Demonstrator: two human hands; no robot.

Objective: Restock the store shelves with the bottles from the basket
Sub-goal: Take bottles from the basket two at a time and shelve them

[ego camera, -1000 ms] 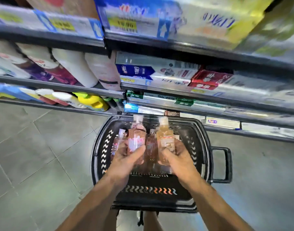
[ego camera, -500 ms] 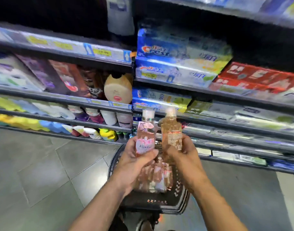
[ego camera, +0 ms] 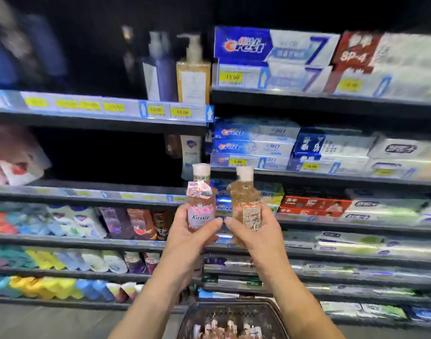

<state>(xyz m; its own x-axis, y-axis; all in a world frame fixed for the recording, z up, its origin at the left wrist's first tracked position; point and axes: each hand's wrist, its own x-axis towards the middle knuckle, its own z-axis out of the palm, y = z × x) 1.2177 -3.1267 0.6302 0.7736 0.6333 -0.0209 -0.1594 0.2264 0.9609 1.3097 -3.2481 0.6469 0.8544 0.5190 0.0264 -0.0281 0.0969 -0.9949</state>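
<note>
Below, basket (ego camera: 230,309) cut off; its bottles (ego camera: 230,327) blurred

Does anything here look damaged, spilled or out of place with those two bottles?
Nothing is spilled: the left hand holds the pink bottle and the right hand the amber bottle, both upright and capped. Only the sticker on the pink bottle's shoulder looks ragged, though blur may explain that.

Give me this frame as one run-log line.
left hand: grips pink bottle | right hand: grips amber bottle | position: raised before shelves | basket: below, more bottles inside
</note>
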